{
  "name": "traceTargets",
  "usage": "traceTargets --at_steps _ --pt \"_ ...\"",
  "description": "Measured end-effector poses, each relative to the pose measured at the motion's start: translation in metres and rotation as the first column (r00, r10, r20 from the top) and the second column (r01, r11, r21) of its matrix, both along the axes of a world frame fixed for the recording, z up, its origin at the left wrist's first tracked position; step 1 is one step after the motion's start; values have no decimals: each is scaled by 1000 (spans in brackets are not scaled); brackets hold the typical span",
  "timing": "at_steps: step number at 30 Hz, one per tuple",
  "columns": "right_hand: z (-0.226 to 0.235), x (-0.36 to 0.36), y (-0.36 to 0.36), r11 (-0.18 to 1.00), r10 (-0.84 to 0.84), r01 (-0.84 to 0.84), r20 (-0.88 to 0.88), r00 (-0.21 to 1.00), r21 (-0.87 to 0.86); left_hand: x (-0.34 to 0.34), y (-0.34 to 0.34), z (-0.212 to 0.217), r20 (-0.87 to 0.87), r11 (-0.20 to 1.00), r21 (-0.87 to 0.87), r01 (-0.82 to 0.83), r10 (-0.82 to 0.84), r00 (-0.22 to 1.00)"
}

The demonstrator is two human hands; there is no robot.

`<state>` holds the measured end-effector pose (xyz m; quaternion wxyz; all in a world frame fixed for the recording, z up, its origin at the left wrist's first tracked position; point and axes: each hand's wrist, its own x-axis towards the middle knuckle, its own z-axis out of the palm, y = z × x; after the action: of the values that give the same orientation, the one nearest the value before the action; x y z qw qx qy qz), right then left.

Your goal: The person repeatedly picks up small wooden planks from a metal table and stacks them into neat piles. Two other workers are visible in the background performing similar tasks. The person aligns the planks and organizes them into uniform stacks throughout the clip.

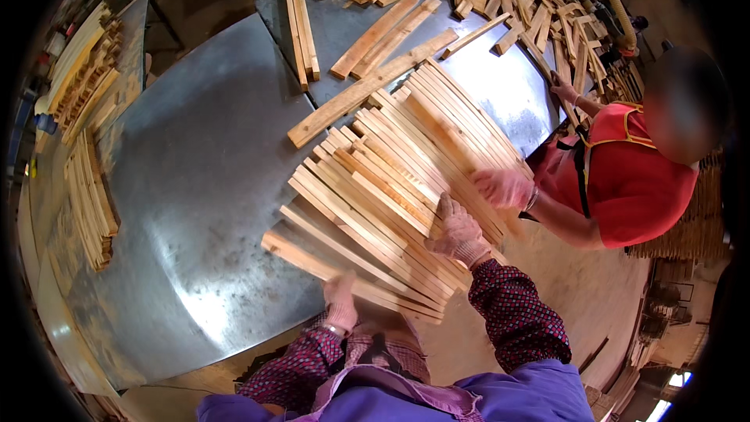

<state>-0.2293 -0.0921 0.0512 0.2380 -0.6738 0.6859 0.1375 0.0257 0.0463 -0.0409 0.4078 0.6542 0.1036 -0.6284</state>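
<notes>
Many long, pale, straight-edged wooden strips [398,187] lay in a fanned row slanting from ten o'clock to four across a broad grey sheet-metal table [219,164]. At the row's seven o'clock, the pink-gloved left hand [341,302] appeared closed around the outermost strip [293,253]. At five, the pink-gloved right hand [457,236] rested on the row; whether it gripped anything could not be told. Each strip looked light, stiff and dry, hardly slippery or fragile; a hold across the narrow sides near mid-length seemed best balanced. The near ends, toward five, appeared to overhang the table's edge. Smooth metal stretched widest toward nine, while a co-worker's pink-gloved hand [504,187] crowded three o'clock.
</notes>
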Motion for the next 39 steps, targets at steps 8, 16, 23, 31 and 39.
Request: traceTargets --at_steps 8,16,23,31,39 --pt "-6 1 3 996 -13 18 61 998 -84 -38 -78 -2 362 989 -93 116 -75 929" --pt "14 9 -7 998 -12 17 72 997 -68 3 -58 4 115 908 -340 243 -216 969" --pt "38 28 12 911 -411 310 521 748 272 46 -34 57 130 725 -547 418 -420 898" --pt "26 78 9 728 -471 212 700 -537 652 18 -88 139 56 690 -621 371 -433 900" --pt "15 97 -47 828 -253 236 714 -653 509 25 -95 194 551 348 -685 640 -327 767"
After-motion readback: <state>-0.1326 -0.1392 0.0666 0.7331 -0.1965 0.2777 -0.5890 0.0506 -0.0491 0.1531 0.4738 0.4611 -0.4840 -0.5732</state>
